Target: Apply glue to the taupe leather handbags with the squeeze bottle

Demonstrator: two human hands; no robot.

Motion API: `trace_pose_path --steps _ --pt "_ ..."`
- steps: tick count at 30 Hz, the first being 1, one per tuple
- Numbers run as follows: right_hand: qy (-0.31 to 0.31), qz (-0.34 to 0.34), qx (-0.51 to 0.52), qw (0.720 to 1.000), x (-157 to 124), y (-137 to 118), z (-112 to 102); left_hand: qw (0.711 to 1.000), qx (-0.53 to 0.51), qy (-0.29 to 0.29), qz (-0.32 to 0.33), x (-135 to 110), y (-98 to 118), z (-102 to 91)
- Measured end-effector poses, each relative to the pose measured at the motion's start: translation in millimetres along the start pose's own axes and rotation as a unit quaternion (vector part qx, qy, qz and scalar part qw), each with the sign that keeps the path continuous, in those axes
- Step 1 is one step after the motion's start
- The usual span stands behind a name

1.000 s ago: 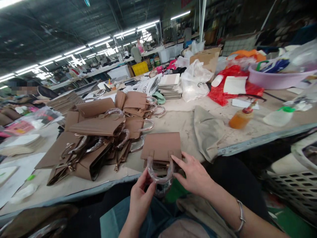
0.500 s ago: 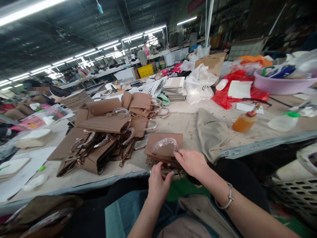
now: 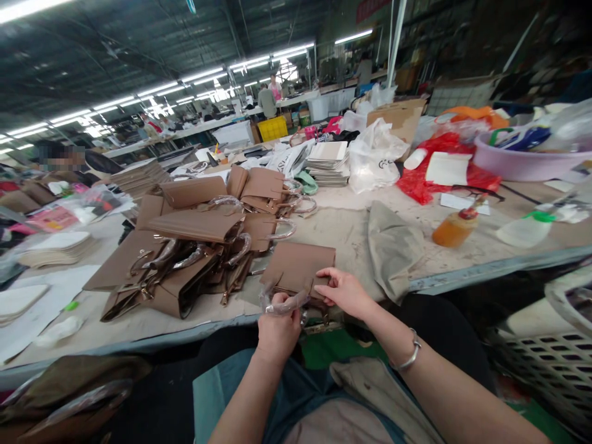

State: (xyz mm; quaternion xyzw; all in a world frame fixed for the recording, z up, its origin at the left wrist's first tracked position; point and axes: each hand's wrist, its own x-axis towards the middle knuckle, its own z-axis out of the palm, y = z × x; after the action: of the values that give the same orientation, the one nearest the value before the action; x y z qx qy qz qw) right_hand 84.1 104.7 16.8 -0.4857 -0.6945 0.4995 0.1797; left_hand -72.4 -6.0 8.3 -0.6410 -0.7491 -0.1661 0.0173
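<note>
A small brown handbag [image 3: 296, 262] lies at the table's front edge, directly before me. Its curved handle [image 3: 292, 302], wrapped in clear plastic, hangs over the near side. My left hand [image 3: 280, 327] is closed at the bag's front edge by this handle, its fingertips partly hidden. On the bag's right side rests my right hand [image 3: 345, 291], fingers stretched out and apart. To the left sits a heap of similar brown handbags [image 3: 194, 228] with plastic-wrapped handles and gold-coloured fittings.
Right of the bag lies a grey cloth [image 3: 394, 243]. Further right stand an orange glue bottle [image 3: 456, 227], a white bottle with a green cap [image 3: 527, 227] and a lilac basin [image 3: 513, 161]. Stacked cards [image 3: 327, 163] and a plastic bag [image 3: 375, 157] lie behind. A co-worker sits at the far left.
The handle has flipped from lying on the bag's face down to the near edge. My left hand has closed there; my right hand has shifted slightly left and its fingers lie on the bag.
</note>
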Motion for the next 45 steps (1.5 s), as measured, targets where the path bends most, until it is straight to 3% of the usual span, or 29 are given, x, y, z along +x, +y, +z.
trace_pose_path --steps 4,7,11,14,18,20,24,27,31,35,39,43,45 --pt "-0.001 0.032 0.085 0.996 5.0 -0.2 11.3 0.997 0.034 -0.071 -0.016 6.7 -0.6 -15.6" --pt "0.015 0.035 0.112 0.993 6.0 -4.7 22.2 0.994 0.063 -0.085 -0.038 3.3 11.8 -16.7" --pt "0.020 0.020 0.118 0.993 7.9 -12.7 33.9 0.998 -0.035 -0.061 0.000 -11.2 41.4 4.7" --pt "0.014 0.002 0.106 0.994 10.8 -14.1 32.0 0.989 -0.135 -0.055 -0.009 -21.9 52.3 22.7" --pt "0.007 -0.040 0.087 0.995 13.3 2.6 13.4 0.970 -0.237 -0.055 0.030 -37.7 28.9 21.2" --pt "0.021 -0.059 0.070 0.996 11.0 19.1 1.8 0.976 -0.206 -0.041 0.049 -47.4 3.8 12.1" --pt "0.066 -0.080 -0.008 0.995 0.7 47.6 -12.1 0.996 -0.064 0.056 0.020 -58.5 -49.0 -1.5" --pt "0.086 -0.105 -0.073 0.988 -2.0 49.1 -9.6 0.995 -0.045 0.089 0.006 -51.3 -76.5 -0.6" --pt "0.093 -0.115 -0.135 0.980 6.7 36.4 4.2 0.989 -0.134 0.053 -0.028 -23.2 -98.2 7.2" --pt "0.074 -0.112 -0.166 0.977 16.9 28.3 19.4 0.979 -0.182 0.066 -0.069 8.0 -105.0 14.2" --pt "0.048 -0.113 -0.155 0.980 26.6 22.1 32.7 0.964 -0.240 0.066 -0.088 24.0 -91.7 19.6" --pt "0.030 -0.075 -0.065 0.995 45.8 10.8 39.5 0.971 -0.210 0.068 -0.093 24.2 -74.9 20.4" --pt "0.018 -0.054 0.009 0.998 57.6 2.9 38.4 0.959 -0.242 0.063 -0.134 21.2 -70.9 18.2"
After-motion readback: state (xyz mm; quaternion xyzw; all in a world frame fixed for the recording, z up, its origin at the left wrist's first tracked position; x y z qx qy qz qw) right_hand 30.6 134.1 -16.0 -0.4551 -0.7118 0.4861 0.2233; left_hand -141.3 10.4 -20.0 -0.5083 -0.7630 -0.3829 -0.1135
